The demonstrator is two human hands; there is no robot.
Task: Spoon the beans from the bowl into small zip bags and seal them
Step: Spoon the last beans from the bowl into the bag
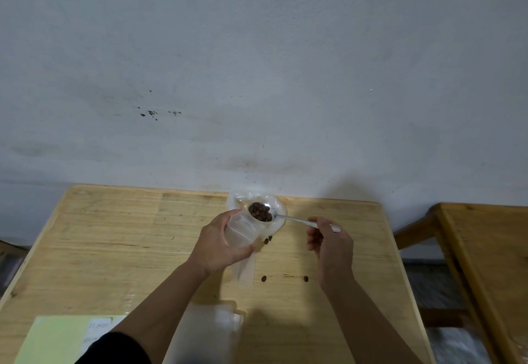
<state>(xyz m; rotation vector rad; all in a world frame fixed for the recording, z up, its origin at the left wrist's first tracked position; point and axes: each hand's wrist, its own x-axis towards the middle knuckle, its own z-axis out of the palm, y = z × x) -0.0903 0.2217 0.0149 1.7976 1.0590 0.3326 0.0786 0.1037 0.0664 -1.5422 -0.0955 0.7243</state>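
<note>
Your left hand (220, 245) holds the zip bag (241, 230) left of the spoon (261, 211) — your right hand (328, 245) grips its handle; loose beans (263, 278) lie on the table (114, 235) between your hands.

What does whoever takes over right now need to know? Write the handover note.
Left hand holds a small clear zip bag, mouth up.
Right hand holds the spoon by its handle, loaded with beans, over the clear bowl beside the bag's mouth.
Four stray beans lie on the wooden table.
More bags lie at the near edge.
No sealed bag is visible.
Left: tip in, seal, repeat.
</note>
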